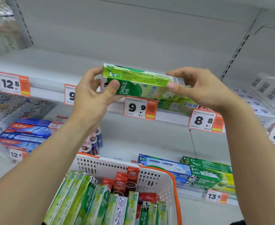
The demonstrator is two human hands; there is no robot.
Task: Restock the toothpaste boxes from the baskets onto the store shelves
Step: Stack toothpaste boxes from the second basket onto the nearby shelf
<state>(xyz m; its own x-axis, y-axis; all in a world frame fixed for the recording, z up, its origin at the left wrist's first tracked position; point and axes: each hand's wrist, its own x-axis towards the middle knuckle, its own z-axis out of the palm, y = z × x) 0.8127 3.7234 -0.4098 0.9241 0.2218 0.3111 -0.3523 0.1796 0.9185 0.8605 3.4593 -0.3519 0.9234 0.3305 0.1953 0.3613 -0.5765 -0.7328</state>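
I hold a green Darlie toothpaste box (pixel 140 82) lengthwise in front of the upper shelf (pixel 52 62). My left hand (pixel 94 93) grips its left end, thumb across the front face. My right hand (pixel 200 88) pinches its right end. Just behind and below it, another green box (pixel 180 104) lies on the shelf above the 9.9 price tag (pixel 140 108). Below, a white basket with an orange rim (pixel 166 177) holds several green boxes (pixel 88 202) and a few red ones (pixel 125 182).
The upper shelf is mostly bare to the left of the held box. The lower shelf carries blue and red boxes (pixel 28 132) at left and stacked green and blue boxes (pixel 206 174) at right. White boxes (pixel 270 91) sit at far right. Price tags line the shelf edges.
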